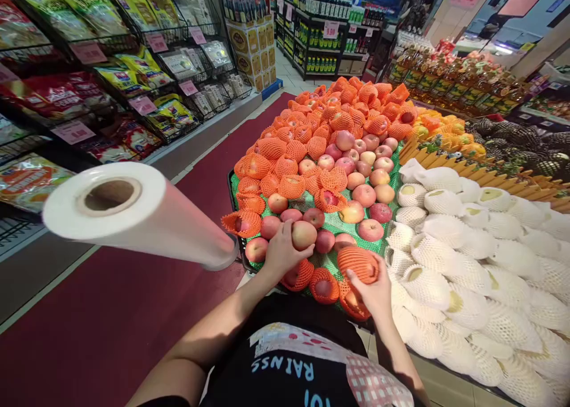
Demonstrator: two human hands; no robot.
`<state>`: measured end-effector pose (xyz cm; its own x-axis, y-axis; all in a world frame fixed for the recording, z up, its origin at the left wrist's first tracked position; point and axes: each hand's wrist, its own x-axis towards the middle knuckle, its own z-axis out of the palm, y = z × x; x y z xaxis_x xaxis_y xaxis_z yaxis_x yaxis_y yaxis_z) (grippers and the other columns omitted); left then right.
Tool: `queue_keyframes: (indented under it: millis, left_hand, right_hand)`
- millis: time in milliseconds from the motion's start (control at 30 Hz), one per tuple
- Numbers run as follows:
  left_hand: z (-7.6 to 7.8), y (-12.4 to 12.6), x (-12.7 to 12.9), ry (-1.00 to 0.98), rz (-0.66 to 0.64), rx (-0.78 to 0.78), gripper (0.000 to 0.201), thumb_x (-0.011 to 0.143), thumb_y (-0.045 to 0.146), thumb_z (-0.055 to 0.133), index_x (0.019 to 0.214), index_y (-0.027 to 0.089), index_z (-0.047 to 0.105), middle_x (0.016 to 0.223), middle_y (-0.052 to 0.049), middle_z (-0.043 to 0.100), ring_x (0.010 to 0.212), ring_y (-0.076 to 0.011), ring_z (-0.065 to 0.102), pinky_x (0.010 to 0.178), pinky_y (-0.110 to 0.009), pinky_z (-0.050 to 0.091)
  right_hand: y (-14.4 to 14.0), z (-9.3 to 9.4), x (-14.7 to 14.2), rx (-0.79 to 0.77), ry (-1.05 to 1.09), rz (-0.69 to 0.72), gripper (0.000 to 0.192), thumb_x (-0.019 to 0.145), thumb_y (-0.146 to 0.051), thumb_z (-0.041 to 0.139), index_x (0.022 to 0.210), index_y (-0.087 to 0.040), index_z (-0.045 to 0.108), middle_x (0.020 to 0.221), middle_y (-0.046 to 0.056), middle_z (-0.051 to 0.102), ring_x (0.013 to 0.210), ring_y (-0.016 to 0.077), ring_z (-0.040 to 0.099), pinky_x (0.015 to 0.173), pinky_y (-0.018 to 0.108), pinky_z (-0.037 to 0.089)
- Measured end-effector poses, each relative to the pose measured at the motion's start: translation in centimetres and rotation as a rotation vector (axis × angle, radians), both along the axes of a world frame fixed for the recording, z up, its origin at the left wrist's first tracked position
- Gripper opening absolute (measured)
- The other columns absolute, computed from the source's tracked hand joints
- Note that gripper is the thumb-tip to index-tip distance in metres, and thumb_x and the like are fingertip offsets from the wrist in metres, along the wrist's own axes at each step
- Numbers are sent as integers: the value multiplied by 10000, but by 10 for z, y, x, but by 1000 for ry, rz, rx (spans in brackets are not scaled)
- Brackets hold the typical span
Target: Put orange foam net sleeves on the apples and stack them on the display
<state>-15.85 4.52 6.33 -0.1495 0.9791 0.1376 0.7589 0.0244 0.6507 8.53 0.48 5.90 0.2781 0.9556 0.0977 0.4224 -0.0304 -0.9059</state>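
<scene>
In the head view my left hand (284, 250) is closed around a pale pinkish apple (304, 235), at the near part of the display. My right hand (373, 285) grips an orange foam net sleeve (358, 264) to the right of it; whether fruit is inside the sleeve I cannot tell. Bare red apples (365, 196) lie around both hands on a green mat (332, 220). Along the near edge, below my hands, sit several apples in orange nets (323, 286). More netted apples (291, 152) are heaped toward the back.
A big roll of clear plastic bags (178, 217) stands at left, close to my left arm. White-netted fruit (463, 270) fills the right side, behind a low wooden picket fence (490, 175) on its far side. Shelves of packaged food (146, 75) line the left aisle.
</scene>
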Motion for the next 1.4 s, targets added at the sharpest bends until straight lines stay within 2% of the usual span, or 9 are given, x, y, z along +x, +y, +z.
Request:
queue_keyframes:
  millis: [133, 267, 533, 667, 867, 1033, 1200, 1300, 1400]
  left_hand:
    - [-13, -8, -17, 20, -58, -5, 729, 748, 478, 781, 1316, 174, 439, 1249, -137, 598, 1145, -341, 640, 904, -450, 557]
    - [-28, -23, -18, -9, -161, -12, 725, 730, 458, 797, 1317, 209, 452, 1197, -100, 588, 1129, -318, 621, 942, -457, 542]
    - [-31, -23, -12, -29, -390, 39, 604, 731, 244, 781, 1291, 257, 557, 1250, -87, 568, 1144, -288, 574, 979, -427, 507]
    - [-35, -11, 2, 21, -443, -54, 624, 743, 308, 810, 1310, 260, 553, 1241, -95, 548, 1148, -296, 550, 966, -441, 509]
    - [-45, -4, 15, 115, -491, -153, 777, 737, 364, 841, 1426, 268, 496, 1268, -117, 517, 1182, -322, 518, 992, -468, 494]
    - [-46, -4, 16, 141, -537, -128, 810, 750, 353, 819, 1478, 264, 475, 1457, -163, 448, 1328, -399, 437, 1087, -537, 434]
    - [-53, -15, 11, 114, -623, -61, 868, 814, 323, 743, 1578, 267, 334, 1546, -164, 428, 1397, -404, 406, 1134, -583, 402]
    - [-56, -21, 2, 76, -644, 1, 688, 929, 301, 613, 1568, 258, 363, 1588, -150, 414, 1433, -371, 396, 1160, -577, 389]
    - [-47, -25, -12, -48, -611, 81, 516, 1013, 303, 473, 1522, 223, 446, 1575, -154, 444, 1450, -336, 396, 1187, -558, 364]
  right_hand:
    - [12, -15, -24, -98, -427, 197, 612, 708, -481, 768, 1236, -242, 572, 1189, 95, 646, 1105, 336, 606, 962, 474, 468]
    - [26, -32, -27, -283, -621, 186, 645, 766, -513, 706, 1298, -195, 527, 1143, 122, 651, 1009, 332, 644, 842, 434, 481]
    - [26, -53, -34, -164, -912, 138, 576, 880, -514, 642, 1342, -185, 542, 1284, 205, 557, 1118, 404, 565, 882, 513, 448]
    - [28, -51, -43, -212, -1043, 159, 616, 881, -552, 659, 1349, -166, 553, 1307, 236, 547, 1140, 424, 538, 888, 528, 438]
    - [52, -8, -16, -409, -1037, 390, 668, 864, -565, 683, 1353, -127, 558, 1251, 213, 615, 1142, 396, 561, 955, 472, 430]
    - [128, 48, -39, 29, -1010, 293, 473, 961, -469, 559, 1308, -151, 598, 1214, 193, 634, 1116, 368, 548, 964, 469, 433]
    - [206, 67, -90, 286, -969, 231, 405, 921, -323, 604, 1289, -156, 614, 1358, 215, 556, 1235, 373, 456, 1014, 516, 399]
    - [208, 79, -98, 351, -874, 256, 181, 923, -275, 569, 1006, -159, 681, 1194, 187, 643, 1152, 345, 489, 1003, 494, 404]
    - [166, 94, -88, 492, -606, 272, 176, 945, -349, 556, 918, -190, 624, 985, 108, 662, 998, 281, 544, 931, 426, 436]
